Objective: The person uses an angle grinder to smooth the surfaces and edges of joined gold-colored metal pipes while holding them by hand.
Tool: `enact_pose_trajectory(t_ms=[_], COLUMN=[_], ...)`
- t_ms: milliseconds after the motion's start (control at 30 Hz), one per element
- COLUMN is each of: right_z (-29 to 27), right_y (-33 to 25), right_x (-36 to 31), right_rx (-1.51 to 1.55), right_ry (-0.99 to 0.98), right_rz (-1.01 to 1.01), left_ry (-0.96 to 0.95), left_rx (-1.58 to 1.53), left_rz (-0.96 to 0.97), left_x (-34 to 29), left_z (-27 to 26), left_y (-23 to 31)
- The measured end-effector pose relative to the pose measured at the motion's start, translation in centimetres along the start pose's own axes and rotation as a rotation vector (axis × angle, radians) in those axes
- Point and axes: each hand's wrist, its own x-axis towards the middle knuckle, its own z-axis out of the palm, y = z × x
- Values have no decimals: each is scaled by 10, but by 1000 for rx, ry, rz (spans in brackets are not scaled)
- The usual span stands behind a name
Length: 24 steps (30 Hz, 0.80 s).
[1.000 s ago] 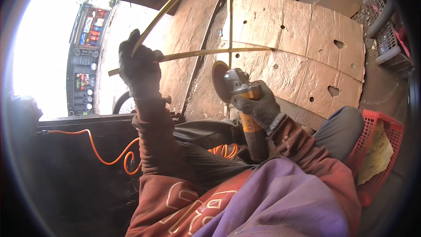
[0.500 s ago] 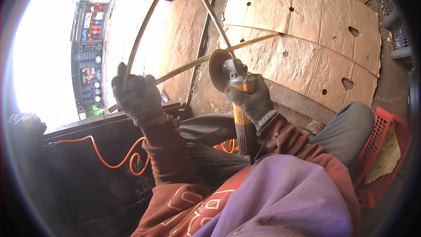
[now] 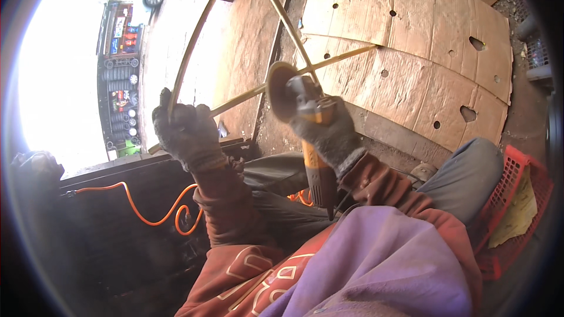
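Observation:
My left hand point(image 3: 191, 136), in a grey work glove, is closed on a brass-coloured metal frame point(image 3: 195, 32). Two of its bars rise out of the top of the picture, and a straight crossbar point(image 3: 346, 55) runs from below the left hand over to the cardboard. My right hand point(image 3: 338, 135), gloved too, grips a yellow and grey angle grinder point(image 3: 317, 173) with its body pointing down toward my lap. The grinder's round disc point(image 3: 281, 91) stands at the crossbar, near where a slanting bar meets it. Whether the disc touches the metal I cannot tell.
Flattened cardboard sheets point(image 3: 405, 76) with punched holes lie on the ground ahead. An orange cord point(image 3: 141, 216) curls over a dark surface at left. At right is a red plastic crate point(image 3: 499, 199) with a yellowish piece in it. Stacked tyres point(image 3: 120, 74) stand outside, far left.
My right hand has shifted the grinder slightly left, and its disc has moved left and turned along the crossbar. My left hand keeps its hold on the frame.

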Motion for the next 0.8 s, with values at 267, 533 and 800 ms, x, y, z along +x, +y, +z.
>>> enact_pose_trajectory(t_ms=[267,533,800], right_z=[-24,-22,-14], right_y=[-4,-6,-18], right_x=[-2,-15,-16], right_rx=[30,1,-148], right_ry=[-19,-63,-111], right_rz=[74,-40,-89], left_ry=[-215,-304,-97], left_rx=[-118,-51,-128], left_rz=[4,25,25], left_x=[7,0,-9], left_z=[-21,-5,14], left_y=[1,6,6])
